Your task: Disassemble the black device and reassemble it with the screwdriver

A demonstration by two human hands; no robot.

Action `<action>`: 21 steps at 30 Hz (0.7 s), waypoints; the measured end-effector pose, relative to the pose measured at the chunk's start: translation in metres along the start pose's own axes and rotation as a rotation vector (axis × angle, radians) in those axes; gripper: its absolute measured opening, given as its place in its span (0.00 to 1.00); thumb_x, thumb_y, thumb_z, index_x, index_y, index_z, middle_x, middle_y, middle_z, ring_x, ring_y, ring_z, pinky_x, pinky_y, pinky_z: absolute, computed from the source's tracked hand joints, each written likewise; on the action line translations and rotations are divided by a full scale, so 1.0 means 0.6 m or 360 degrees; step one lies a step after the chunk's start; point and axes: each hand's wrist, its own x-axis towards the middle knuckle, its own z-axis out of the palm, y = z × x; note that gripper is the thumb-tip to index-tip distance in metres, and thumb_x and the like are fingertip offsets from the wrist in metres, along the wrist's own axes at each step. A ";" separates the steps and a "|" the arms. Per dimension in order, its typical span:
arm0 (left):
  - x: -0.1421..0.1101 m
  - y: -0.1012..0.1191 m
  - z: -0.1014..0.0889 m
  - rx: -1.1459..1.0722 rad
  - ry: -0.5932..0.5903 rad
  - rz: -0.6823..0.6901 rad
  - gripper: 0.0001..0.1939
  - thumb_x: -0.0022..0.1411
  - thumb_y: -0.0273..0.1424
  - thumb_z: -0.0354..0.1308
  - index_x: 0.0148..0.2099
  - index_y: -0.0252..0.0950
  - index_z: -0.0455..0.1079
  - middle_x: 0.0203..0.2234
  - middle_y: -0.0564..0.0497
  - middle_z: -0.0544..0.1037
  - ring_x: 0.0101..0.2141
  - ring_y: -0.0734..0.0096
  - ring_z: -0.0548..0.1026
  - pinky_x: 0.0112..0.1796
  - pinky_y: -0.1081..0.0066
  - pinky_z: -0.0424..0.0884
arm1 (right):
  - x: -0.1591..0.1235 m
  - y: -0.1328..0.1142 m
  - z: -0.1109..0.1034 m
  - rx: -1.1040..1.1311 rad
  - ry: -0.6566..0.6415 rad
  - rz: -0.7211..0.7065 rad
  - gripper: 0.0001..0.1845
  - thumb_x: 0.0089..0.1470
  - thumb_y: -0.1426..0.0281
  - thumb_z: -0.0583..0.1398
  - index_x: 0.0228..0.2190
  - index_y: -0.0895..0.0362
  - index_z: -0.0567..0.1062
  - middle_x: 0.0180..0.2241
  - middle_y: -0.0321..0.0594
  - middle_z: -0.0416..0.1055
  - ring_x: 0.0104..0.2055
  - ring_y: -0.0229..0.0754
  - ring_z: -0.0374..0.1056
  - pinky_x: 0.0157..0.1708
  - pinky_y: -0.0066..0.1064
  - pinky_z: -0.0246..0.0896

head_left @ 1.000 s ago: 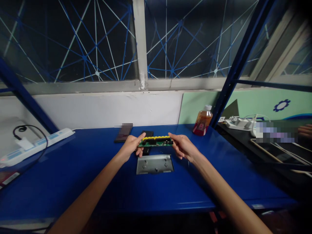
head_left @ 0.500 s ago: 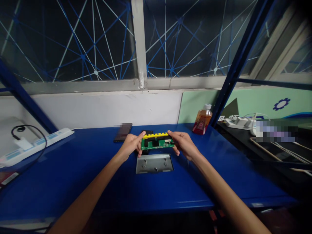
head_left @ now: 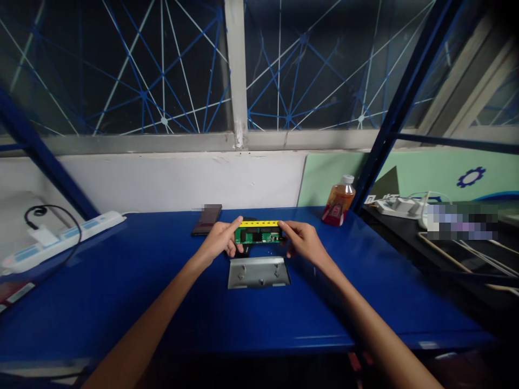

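Note:
Between my two hands a green circuit board (head_left: 258,235) with black parts and a yellow strip along its far edge is held up above the table. My left hand (head_left: 222,238) grips its left end, thumb on the yellow strip. At the right end my right hand (head_left: 300,240) pinches it, thumb and fingers closed on the edge. Just below, on the table, lies a grey metal cover (head_left: 259,273) with small posts, its inside facing up. A black item (head_left: 245,252) lies behind the board, mostly hidden by it and by my left hand.
The blue table (head_left: 170,324) bears a dark phone-like slab (head_left: 206,220) at the back and a drink bottle (head_left: 339,201) at the back right. A white power strip (head_left: 65,243) with a black cable is on the left. Tiny bits lie near the cover. Cables crowd a black desk (head_left: 454,254) on the right.
The board has tilted so that more of its green face shows, and both hands have turned with it. Another person's hand at the far right has gone out of view.

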 end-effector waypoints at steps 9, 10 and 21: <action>-0.008 0.003 0.005 -0.0001 -0.0030 0.0144 0.29 0.62 0.52 0.51 0.26 0.30 0.70 0.15 0.44 0.76 0.12 0.78 0.63 0.13 0.77 0.58 | 0.005 0.013 0.000 0.0143 -0.0213 0.0273 0.33 0.55 0.43 0.52 0.19 0.58 0.72 0.14 0.40 0.72 0.13 0.41 0.69 0.12 0.27 0.61; -0.010 0.004 0.005 -0.0013 -0.0043 0.0133 0.29 0.62 0.52 0.51 0.26 0.30 0.70 0.15 0.45 0.75 0.11 0.78 0.62 0.13 0.77 0.57 | 0.005 0.013 0.001 0.0190 -0.0257 0.0295 0.34 0.55 0.43 0.52 0.18 0.59 0.72 0.12 0.40 0.71 0.12 0.41 0.68 0.12 0.27 0.61; -0.012 0.013 -0.019 0.0114 -0.0158 -0.0022 0.33 0.61 0.57 0.50 0.26 0.30 0.71 0.19 0.41 0.78 0.13 0.76 0.69 0.14 0.77 0.61 | 0.004 -0.007 0.011 0.0452 -0.0179 0.0514 0.33 0.50 0.43 0.58 0.15 0.61 0.70 0.17 0.45 0.73 0.16 0.39 0.70 0.12 0.26 0.64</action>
